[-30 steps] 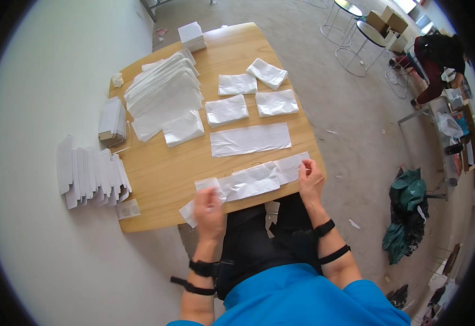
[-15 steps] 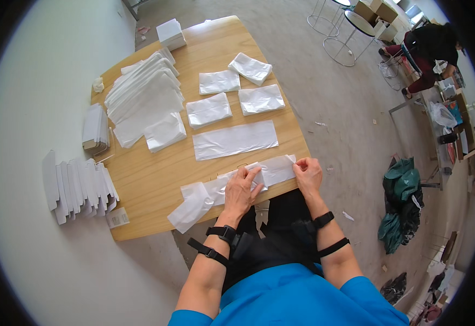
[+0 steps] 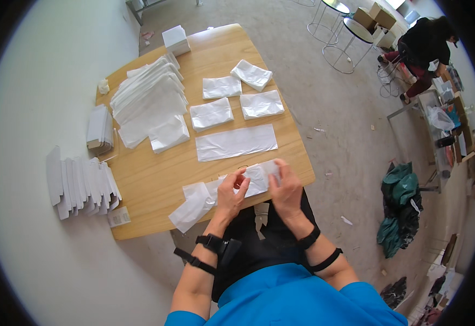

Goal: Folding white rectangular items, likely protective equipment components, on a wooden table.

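Note:
A long strip of thin white sheet (image 3: 256,181) lies along the near edge of the wooden table. My right hand (image 3: 286,191) pinches its right end and holds that flap folded back toward the middle. Over the left part of the strip is my left hand (image 3: 231,195), its thumb and fingers bent but apart. Another translucent white piece (image 3: 193,207) sits askew at the strip's left end and hangs past the table edge. Just beyond the strip a flat white sheet (image 3: 236,142) is spread out. Several folded white packets (image 3: 262,104) lie farther back.
A fanned pile of white sheets (image 3: 149,100) covers the table's (image 3: 156,179) far left. White boxes (image 3: 176,41) and flat white cartons (image 3: 85,185) stand around it. A person (image 3: 425,46) works at a bench at far right. Dark green bags (image 3: 400,204) lie on the floor.
My right hand has moved left, carrying the strip's right end over toward the middle. My left hand has lifted slightly, its fingers no longer flat on the strip.

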Available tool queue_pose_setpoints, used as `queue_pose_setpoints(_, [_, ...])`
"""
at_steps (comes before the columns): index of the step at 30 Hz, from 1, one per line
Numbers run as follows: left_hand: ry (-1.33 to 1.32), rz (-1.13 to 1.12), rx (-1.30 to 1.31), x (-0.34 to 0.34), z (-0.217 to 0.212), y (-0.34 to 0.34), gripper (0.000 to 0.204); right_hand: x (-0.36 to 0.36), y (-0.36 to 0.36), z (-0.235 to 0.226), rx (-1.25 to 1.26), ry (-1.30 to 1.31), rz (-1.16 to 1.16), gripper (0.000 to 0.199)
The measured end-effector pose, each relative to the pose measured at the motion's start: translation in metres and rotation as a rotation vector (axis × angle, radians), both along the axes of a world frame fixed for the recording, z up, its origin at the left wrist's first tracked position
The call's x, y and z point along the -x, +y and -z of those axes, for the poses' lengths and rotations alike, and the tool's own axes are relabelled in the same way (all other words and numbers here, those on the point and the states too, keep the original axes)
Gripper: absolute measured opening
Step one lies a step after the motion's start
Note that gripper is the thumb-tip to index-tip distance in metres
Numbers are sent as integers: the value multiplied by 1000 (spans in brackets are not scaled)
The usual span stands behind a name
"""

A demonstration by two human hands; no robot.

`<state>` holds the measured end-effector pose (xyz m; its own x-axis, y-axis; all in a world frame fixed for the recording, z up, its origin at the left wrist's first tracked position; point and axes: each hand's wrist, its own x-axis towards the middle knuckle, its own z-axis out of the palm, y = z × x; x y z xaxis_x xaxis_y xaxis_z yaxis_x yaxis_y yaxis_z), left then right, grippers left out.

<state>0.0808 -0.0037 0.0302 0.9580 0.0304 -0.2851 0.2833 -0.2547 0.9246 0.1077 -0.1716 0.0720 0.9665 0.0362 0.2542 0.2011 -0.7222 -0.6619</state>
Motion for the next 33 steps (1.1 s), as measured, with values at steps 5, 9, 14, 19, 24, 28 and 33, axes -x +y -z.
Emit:
queue_pose_setpoints(5, [60,-367,612,17,-25,1,66,17,49,9,-5,-78,-149,37])
queue_pose_setpoints(9, [131,-454,513,16,-5,3,64,30,61,28,-132,32,-204,39])
queue_pose_setpoints(14, [57,-506,148,12,21,15,59,37,58,25,-331,111,-252,35])
queue_pose_setpoints(19, [1,-469,-67,5,19,23,55,9,15,29,-331,267,127,11])
queue_pose_setpoints(24, [1,-422,-123,-1,14,26,56,-21,1,54,-340,370,128,15])
queue_pose_setpoints(28, [31,-379,-183,-2,17,28,54,-25,3,65,-281,427,76,16])
queue_pose_setpoints(33, [30,-368,-215,-1,21,35,51,-25,7,64,-225,457,79,16])
